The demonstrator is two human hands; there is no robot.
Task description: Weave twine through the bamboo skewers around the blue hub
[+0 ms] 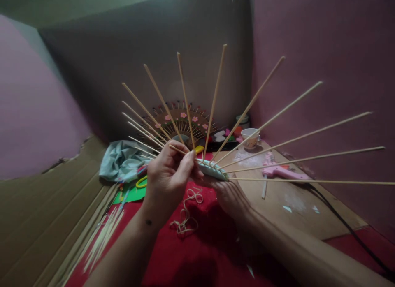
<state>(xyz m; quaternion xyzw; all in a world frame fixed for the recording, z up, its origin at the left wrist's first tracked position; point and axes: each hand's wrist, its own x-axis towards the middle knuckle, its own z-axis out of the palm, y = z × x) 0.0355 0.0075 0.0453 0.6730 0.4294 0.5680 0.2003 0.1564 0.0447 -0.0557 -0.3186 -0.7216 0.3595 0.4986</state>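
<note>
A pale blue disc [212, 170] is held up in front of me, with thin wooden sticks [253, 98] fanning out from its edge. Twine runs woven between the stick bases along the rim. My right hand [230, 196] grips the disc from below, its fingers mostly hidden behind it. At the left part of the rim, my left hand [173, 167] is closed, thumb and fingers pinched together beside a stick; whether twine lies between the fingertips is hidden. Loose twine [185, 215] lies curled on the red cloth [173, 258] beneath the hands.
Loose sticks [103, 237] lie at left by cardboard [46, 221]. Behind them is a crumpled light blue cloth [119, 161]. A pink glue gun [284, 172] with a black cable and a paper cup [249, 139] stand right. A flower-decorated half-round piece [173, 118] leans at the back.
</note>
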